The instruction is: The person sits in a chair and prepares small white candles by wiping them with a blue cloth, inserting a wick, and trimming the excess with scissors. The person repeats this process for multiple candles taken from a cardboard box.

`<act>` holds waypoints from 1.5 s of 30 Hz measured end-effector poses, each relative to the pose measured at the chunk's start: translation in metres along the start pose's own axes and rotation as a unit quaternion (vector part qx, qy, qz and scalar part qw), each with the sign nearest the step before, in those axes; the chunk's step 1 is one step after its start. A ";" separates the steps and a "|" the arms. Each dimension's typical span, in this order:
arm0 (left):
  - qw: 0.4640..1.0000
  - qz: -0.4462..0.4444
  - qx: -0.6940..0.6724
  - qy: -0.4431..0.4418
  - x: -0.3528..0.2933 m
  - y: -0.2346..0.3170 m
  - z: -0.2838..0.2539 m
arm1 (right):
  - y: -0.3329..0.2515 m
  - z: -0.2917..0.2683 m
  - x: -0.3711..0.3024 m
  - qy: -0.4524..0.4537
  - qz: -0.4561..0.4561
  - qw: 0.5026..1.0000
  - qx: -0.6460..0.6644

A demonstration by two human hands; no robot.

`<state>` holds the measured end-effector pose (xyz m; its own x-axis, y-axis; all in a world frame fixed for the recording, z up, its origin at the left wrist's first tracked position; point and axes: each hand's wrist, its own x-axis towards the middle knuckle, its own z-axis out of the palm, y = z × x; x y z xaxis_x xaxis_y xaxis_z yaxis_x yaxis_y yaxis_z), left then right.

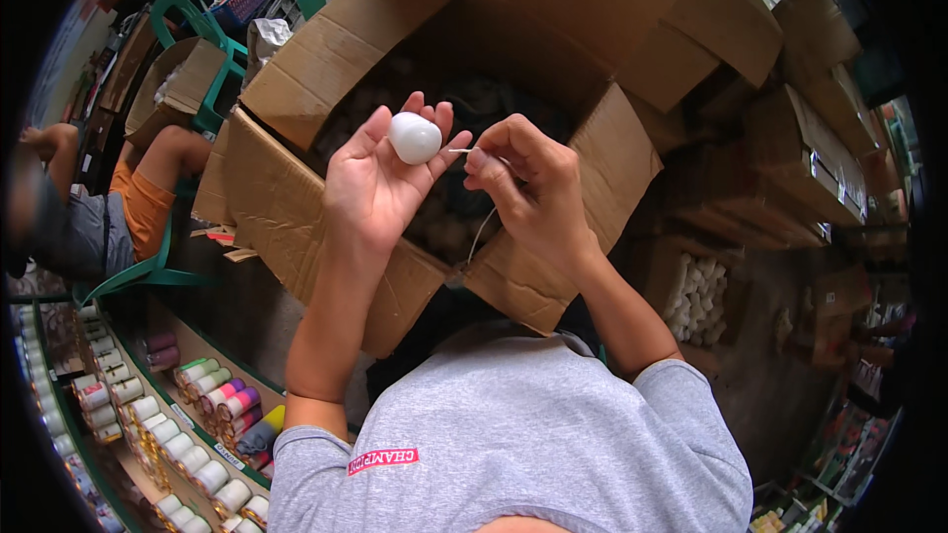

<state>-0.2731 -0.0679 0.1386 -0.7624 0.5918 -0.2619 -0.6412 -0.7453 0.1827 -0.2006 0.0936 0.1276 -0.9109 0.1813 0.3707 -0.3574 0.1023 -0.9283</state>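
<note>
My left hand [380, 173] is palm up, with a smooth white ball [415, 138] resting against its fingers. The ball is glossy and slightly egg-shaped. Close beside it, my right hand [533, 183] pinches a short pale cord [460, 150] between thumb and fingertips. The cord's free end points toward the ball and the left fingers; I cannot tell whether it touches them. Both hands are over a large open cardboard box [281, 212] with its flaps folded out. Dim rounded shapes lie inside, too dark to make out.
A thin pale strand [481, 234] hangs at the box's near corner. Racks of coloured and white cylinders [212, 477] curve along the lower left. At left, a person in orange shorts [144, 205] sits on a green chair. Stacked cartons [790, 153] and a box of white pieces [696, 301] are at right.
</note>
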 end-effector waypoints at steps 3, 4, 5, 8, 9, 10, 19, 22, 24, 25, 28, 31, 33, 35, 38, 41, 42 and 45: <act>0.999 0.012 0.031 0.014 -0.006 -0.010 0.006 | 0.000 0.001 0.001 -0.003 -0.076 0.995 -0.060; 0.999 0.016 0.036 0.017 -0.008 -0.011 0.007 | -0.002 0.001 0.003 -0.003 -0.103 0.992 -0.078; 0.999 0.020 0.040 0.018 -0.009 -0.012 0.008 | -0.003 0.001 0.004 -0.003 -0.129 0.987 -0.096; 0.998 0.025 0.044 0.025 -0.009 -0.014 0.008 | -0.006 0.004 0.004 0.009 -0.144 0.984 -0.105; 0.998 0.026 0.043 0.027 -0.008 -0.015 0.008 | -0.004 0.005 0.004 0.015 -0.155 0.982 -0.110; 0.998 0.028 0.047 0.024 -0.008 -0.016 0.008 | -0.002 0.006 0.005 0.020 -0.166 0.979 -0.114; 0.989 0.078 0.123 0.009 -0.008 -0.022 0.006 | 0.001 0.006 0.005 0.031 -0.181 0.970 -0.160; 0.982 0.109 0.155 -0.001 -0.009 -0.025 0.005 | 0.000 0.008 0.006 0.029 -0.183 0.968 -0.167; 0.976 0.133 0.171 -0.006 -0.009 -0.025 0.001 | -0.001 0.009 0.009 0.013 -0.179 0.969 -0.168; 0.973 0.154 0.173 -0.016 -0.007 -0.021 -0.001 | -0.001 0.008 0.014 -0.002 -0.174 0.970 -0.169; 0.958 0.233 0.164 -0.040 0.001 0.017 -0.005 | 0.007 0.000 0.056 -0.038 -0.124 0.974 -0.185; 0.940 0.308 0.138 -0.051 -0.013 0.059 -0.002 | 0.049 0.003 0.116 -0.122 -0.141 0.940 -0.285; 0.932 0.339 0.127 -0.026 -0.021 0.069 -0.009 | 0.082 0.024 0.148 -0.273 -0.034 0.875 -0.398; 0.943 0.308 0.127 0.014 -0.029 0.068 -0.013 | 0.098 0.049 0.165 -0.417 0.000 0.736 -0.532; 0.968 0.238 0.076 0.026 -0.037 0.068 -0.017 | 0.203 0.073 0.183 -0.512 -0.144 0.640 -0.554; 0.968 0.234 0.085 0.010 -0.047 0.069 -0.024 | 0.245 0.097 0.183 -0.390 -0.206 0.714 -0.543; 0.968 0.233 0.092 0.003 -0.047 0.070 -0.024 | 0.253 0.098 0.186 -0.397 -0.158 0.719 -0.548; 0.971 0.226 0.073 0.004 -0.051 0.075 -0.025 | 0.249 0.106 0.180 -0.406 -0.095 0.726 -0.548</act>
<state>-0.2803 -0.1620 0.1416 -0.9686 0.2108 -0.1315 -0.2469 -0.8768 0.4126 -0.4756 0.0478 -0.0393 -0.8468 -0.5282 -0.0624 -0.5192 0.8464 -0.1187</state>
